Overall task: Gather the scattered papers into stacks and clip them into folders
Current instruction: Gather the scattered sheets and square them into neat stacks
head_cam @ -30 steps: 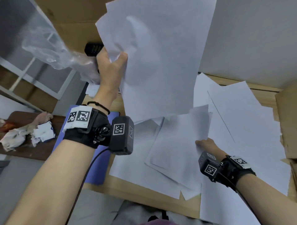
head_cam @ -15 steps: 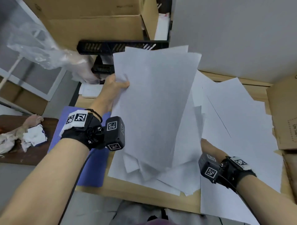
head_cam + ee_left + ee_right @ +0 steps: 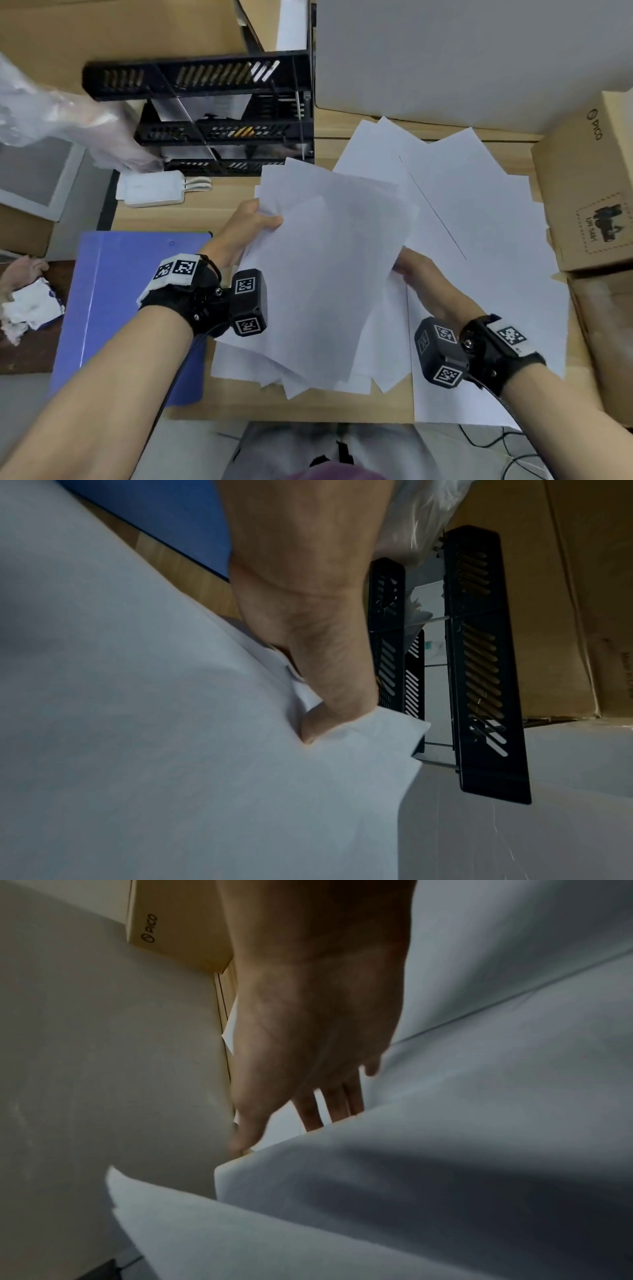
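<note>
Left hand [image 3: 247, 229] pinches the far-left corner of a loose sheaf of papers [image 3: 329, 274], thumb on top and fingers curled beneath. Right hand [image 3: 419, 274] reaches under the sheaf's right edge with its fingers [image 3: 337, 1104] nearly straight, supporting rather than gripping. The sheaf's long axis runs from the tabletop's [image 3: 212, 404] near edge toward its far edge, tilted right, sheets fanned and uneven. More scattered sheets [image 3: 479, 212] lie beyond the right hand, toward the far-right corner. A blue folder [image 3: 113, 301] overhangs the left edge, nearer the left hand.
</note>
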Demonstrator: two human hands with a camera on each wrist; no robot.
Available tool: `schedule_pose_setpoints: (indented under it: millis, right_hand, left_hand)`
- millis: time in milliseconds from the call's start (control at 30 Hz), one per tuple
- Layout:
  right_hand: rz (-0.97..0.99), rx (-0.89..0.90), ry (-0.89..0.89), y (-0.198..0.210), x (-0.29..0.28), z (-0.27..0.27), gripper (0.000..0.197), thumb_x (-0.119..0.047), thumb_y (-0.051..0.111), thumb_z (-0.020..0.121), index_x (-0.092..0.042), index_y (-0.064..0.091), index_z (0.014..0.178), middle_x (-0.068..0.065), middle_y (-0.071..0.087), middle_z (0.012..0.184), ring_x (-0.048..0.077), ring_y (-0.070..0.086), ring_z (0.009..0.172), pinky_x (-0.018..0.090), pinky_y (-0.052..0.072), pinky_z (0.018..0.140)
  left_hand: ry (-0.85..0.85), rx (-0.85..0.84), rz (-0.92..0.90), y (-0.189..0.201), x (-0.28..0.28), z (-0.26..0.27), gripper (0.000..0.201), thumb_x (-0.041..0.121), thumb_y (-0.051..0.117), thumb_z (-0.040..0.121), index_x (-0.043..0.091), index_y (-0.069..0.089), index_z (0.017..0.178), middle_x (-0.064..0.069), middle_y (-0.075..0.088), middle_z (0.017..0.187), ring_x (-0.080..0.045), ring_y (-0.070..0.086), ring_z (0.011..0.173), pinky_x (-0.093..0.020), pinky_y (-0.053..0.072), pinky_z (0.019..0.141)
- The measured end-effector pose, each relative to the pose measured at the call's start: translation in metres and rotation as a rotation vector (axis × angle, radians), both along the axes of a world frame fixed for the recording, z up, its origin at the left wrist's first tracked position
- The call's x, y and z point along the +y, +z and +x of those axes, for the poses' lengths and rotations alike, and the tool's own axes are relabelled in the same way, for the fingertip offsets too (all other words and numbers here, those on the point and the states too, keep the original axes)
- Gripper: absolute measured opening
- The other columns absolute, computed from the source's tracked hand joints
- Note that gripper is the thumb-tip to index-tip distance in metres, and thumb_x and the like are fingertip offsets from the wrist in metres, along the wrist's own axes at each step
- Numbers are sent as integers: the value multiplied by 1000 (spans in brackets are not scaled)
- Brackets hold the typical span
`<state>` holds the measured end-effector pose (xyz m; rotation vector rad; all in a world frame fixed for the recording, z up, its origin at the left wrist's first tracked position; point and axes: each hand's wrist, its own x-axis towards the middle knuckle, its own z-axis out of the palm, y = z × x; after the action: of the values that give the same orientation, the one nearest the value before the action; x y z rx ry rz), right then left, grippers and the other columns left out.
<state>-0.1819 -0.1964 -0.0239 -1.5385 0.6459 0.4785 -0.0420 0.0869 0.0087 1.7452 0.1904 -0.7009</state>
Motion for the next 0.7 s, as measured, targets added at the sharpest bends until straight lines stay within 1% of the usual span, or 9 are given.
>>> schedule_pose_setpoints:
  millis: [67,100,233,367,467,500,567,633,700]
  right_hand:
    - [240,12,62,20,9,8,66,-72,36,85,-29,58,130,-5,67,123,14,61,114,34,40,104]
    - [321,9,82,26,13,13,74,-76,36,79,-30,56,133,-4,67,123,15,62,113,35,42,102]
    - [486,-22,93,39,24,23,82,-75,34,81,-25,44,144,6,53,142,26,52,129,43,45,103]
    - [580,60,11,36,24,23,83,-72,34,81,-16,50,139,10,59,135,29,59,121,40,54,93]
    - [367,137,171,29,30,24,63,-48,66,83,-11,55,132,11,67,124,29,64,114,50,49,99]
    - [252,151,236,25,33,25,54,-40,73,82,-11,58,126,9,71,115,27,68,106,50,52,95]
    - [107,148,229,20,40,28,30,-20,69,89,-13,62,117,3,75,101,19,73,89,36,60,76]
    - [51,116,138,14,45,31,29,-8,61,92,-9,60,122,4,73,106,20,71,93,33,58,79]
    - [2,88,58,9,46,32,31,-4,57,94,-7,57,125,6,70,111,21,68,95,32,54,81]
  left_hand:
    - [20,22,-45,0,1,3,20,0,59,89,11,65,104,-3,75,91,-24,71,82,-34,57,72]
    - [30,35,-70,1,2,3,26,0,58,89,10,64,112,-8,74,101,-27,71,88,-38,57,77]
    - [31,65,-86,0,6,6,39,2,59,89,13,58,127,-9,70,115,-30,69,99,-42,56,84]
    - [79,52,-30,-6,14,8,39,4,63,88,15,58,125,-8,68,120,-29,69,101,-44,56,88]
    - [171,16,34,-13,20,9,45,6,69,86,17,54,126,-5,62,124,-26,68,98,-41,57,84]
    - [211,11,37,-15,21,8,49,6,70,86,16,51,129,-6,61,122,-23,68,94,-37,58,78]
    - [303,45,-15,-16,21,8,62,9,72,86,16,41,139,-7,57,122,-16,65,87,-29,55,66]
    - [373,117,-103,-18,23,10,76,19,73,86,18,28,147,-8,53,125,-15,64,90,-29,53,64]
    - [340,174,-158,-20,28,9,82,37,78,80,20,32,146,-7,58,129,-20,66,101,-32,55,71]
